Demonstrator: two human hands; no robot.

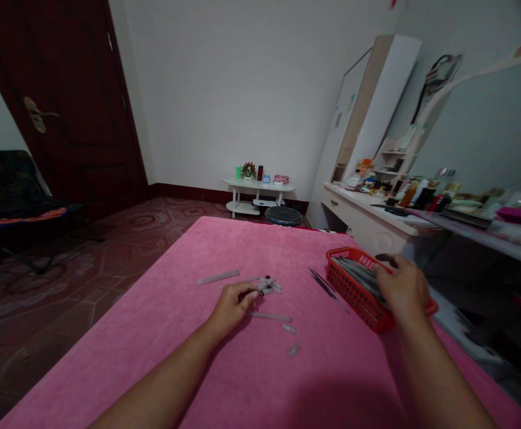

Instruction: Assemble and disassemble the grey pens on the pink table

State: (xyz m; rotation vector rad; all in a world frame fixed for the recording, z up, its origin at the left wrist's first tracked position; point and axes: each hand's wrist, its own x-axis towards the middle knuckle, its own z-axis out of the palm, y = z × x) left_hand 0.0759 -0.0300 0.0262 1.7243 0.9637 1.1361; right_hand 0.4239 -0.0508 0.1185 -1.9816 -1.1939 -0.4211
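The left hand's (236, 302) thumb and fingers were curled together at a cluster of small clear pieces (273, 285); whether they pinched 1 could not be told. The right hand (403, 287) was bent over the red basket (353, 296), covering part of its slim contents (359, 273); its grip was unclear, the dark object (386, 259) there unidentified. Dark thin sticks (323, 283) lay just beside the basket on pink cloth (162, 351); 2 loose clear bits (294, 350) lay nearer the viewer. Beyond: a white table (260, 186). Both forearms were cut off below.
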